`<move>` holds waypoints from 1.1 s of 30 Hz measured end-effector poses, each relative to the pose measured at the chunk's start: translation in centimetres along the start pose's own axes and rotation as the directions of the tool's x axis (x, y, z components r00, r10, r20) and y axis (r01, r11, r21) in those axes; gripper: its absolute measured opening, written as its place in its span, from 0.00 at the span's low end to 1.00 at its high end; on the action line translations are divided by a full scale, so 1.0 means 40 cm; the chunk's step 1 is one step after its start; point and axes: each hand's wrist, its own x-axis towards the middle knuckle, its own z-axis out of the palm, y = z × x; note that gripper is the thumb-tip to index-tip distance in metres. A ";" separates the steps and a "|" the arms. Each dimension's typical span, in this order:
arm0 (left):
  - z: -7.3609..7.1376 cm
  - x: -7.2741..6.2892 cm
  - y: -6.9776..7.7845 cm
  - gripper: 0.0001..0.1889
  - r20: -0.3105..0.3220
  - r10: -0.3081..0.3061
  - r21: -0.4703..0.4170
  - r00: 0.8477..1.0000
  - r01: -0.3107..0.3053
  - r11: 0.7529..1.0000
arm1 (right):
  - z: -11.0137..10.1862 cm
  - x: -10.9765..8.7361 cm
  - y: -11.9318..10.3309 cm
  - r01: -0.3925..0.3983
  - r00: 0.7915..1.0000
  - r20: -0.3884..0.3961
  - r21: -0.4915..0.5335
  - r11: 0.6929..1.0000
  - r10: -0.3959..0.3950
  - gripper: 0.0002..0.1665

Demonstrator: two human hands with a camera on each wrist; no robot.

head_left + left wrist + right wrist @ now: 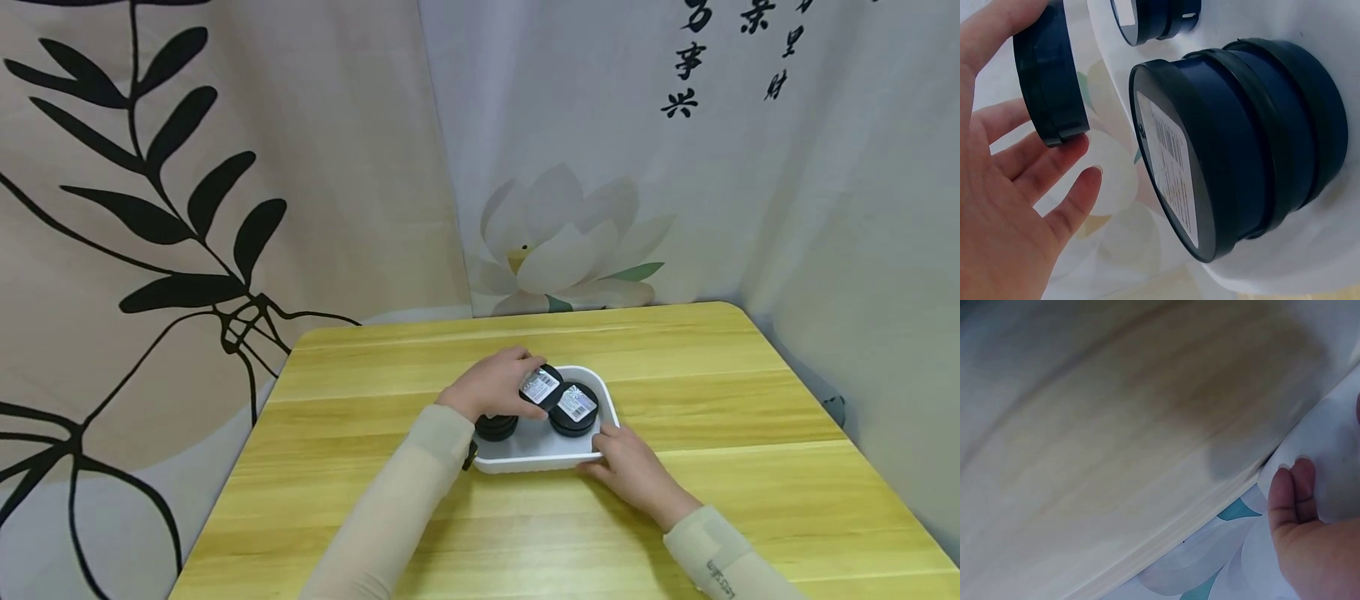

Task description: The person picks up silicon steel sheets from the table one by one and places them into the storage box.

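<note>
My left hand (498, 385) grips a flat, round black container (542, 385) by its edge, thumb and fingers around it. A label with a barcode shows on its top. In the left wrist view this container (1054, 81) stands apart from a stack of matching black containers (1247, 144). Two stacks sit in a white tray (536, 462): one at the right (576, 408), the other, partly covered by the left hand, at the left (497, 427). My right hand (637, 473) holds the tray's front right corner, fingers at the rim; the right wrist view shows fingertips (1292, 487) against its white wall.
The tray stands on a yellow wood-grain table (712, 400). Behind the table hangs a pale curtain (360, 167) printed with black leaves, a lotus and dark characters. More curtain runs along the right side.
</note>
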 end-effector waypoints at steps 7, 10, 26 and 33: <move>0.008 0.011 0.006 0.46 0.015 -0.028 0.011 1.000 0.027 1.000 | 0.007 0.004 -0.001 0.012 1.000 -0.017 0.003 1.000 -0.012 0.15; 0.009 0.018 0.013 0.46 0.019 -0.019 0.030 1.000 0.018 0.999 | 0.008 0.005 0.000 0.014 1.000 -0.019 0.002 1.000 -0.014 0.15; 0.039 0.060 0.036 0.46 0.072 0.046 0.124 0.996 -0.054 0.991 | 0.005 0.001 0.005 -0.004 1.000 0.003 -0.008 1.000 0.004 0.15; 0.048 0.066 0.044 0.46 0.105 0.051 0.141 0.993 -0.065 0.988 | 0.003 0.002 0.005 0.015 1.000 -0.015 -0.012 1.000 -0.016 0.15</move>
